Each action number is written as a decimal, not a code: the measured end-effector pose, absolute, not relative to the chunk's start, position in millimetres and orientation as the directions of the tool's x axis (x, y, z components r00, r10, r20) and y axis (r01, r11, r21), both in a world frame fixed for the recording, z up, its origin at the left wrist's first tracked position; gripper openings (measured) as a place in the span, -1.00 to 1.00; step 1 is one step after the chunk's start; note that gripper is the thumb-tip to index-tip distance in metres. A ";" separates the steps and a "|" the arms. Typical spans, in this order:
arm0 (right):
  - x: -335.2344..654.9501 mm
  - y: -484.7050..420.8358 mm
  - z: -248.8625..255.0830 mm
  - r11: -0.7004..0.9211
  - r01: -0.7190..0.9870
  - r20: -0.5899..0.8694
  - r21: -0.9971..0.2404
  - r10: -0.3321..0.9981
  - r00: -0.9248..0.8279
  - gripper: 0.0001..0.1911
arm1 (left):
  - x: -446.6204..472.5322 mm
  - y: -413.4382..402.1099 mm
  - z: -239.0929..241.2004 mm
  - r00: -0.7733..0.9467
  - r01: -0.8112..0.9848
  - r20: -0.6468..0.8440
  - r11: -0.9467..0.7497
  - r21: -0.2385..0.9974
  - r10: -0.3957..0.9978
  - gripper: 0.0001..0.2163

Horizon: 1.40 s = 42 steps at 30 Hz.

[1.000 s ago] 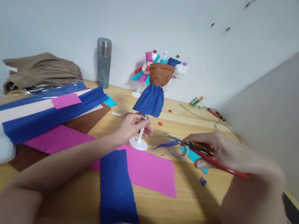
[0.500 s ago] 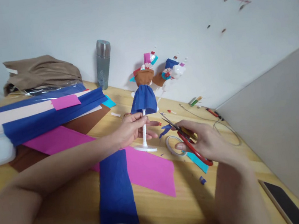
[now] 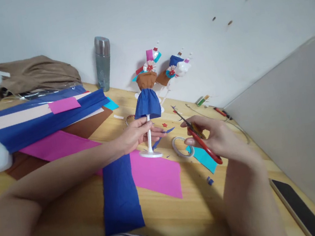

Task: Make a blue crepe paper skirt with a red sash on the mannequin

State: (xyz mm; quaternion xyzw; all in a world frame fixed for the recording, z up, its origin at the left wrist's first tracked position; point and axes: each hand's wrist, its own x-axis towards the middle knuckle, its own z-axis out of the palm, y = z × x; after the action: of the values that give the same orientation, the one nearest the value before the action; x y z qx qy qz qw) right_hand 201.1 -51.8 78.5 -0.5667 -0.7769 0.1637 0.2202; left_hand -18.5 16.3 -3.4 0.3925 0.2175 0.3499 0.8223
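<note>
My left hand pinches the white stem of a paper-dressed stand, keeping it upright. A blue crepe-paper skirt flares around the stem above my fingers, and a round white base is at the bottom. Directly above the skirt shows a gathered brown paper piece with a pale flower. In my right hand are red-handled scissors, blades pointing up and left, apart from the skirt. Thin blue paper scraps lie by my left fingertips. A tape roll rests between the hands.
A pink sheet and a blue strip lie in front. More coloured paper is piled left, near a flask and brown cloth. Another decorated figure stands by the wall. A phone lies right.
The view has shifted slightly. Blue scraps that were near the scissor tips now show closer to my left fingertips. Both hands keep their holds.
</note>
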 end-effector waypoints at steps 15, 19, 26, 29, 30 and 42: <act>196.4 -51.4 74.7 0.192 0.714 0.143 -0.674 0.981 -0.129 -0.53 | -19.2 14.2 -2.8 0.632 -0.158 -0.122 0.282 0.946 0.765 -0.86; 193.3 -55.5 76.1 0.217 0.696 0.135 -0.684 0.976 -0.172 -0.52 | -17.0 12.8 -5.7 0.620 -0.127 -0.071 0.190 0.974 0.781 -0.78; 191.4 -60.0 77.4 0.243 0.692 0.144 -0.680 0.969 -0.199 -0.52 | -17.4 10.0 1.6 0.608 -0.107 -0.071 0.170 0.980 0.790 -0.73; 195.6 -60.6 82.1 0.277 0.694 0.079 -0.664 0.950 -0.303 -0.53 | -17.3 11.0 2.0 0.617 -0.115 -0.049 0.151 0.982 0.785 -0.76; 198.4 -60.6 84.0 0.291 0.685 0.043 -0.668 0.934 -0.355 -0.53 | -17.4 11.6 1.7 0.622 -0.120 -0.040 0.145 0.982 0.782 -0.77; 202.1 -54.5 69.4 0.216 0.446 -0.101 -0.869 0.804 -0.587 -0.33 | -22.7 8.2 0.9 0.743 -0.226 0.017 0.227 0.947 0.669 -0.74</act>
State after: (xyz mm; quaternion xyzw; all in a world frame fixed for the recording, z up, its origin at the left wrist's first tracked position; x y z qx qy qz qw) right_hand 202.1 -54.5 69.4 -0.4130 -0.7562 0.4706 0.1901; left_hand -22.7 8.2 0.9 0.5469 0.2023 0.2955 0.7567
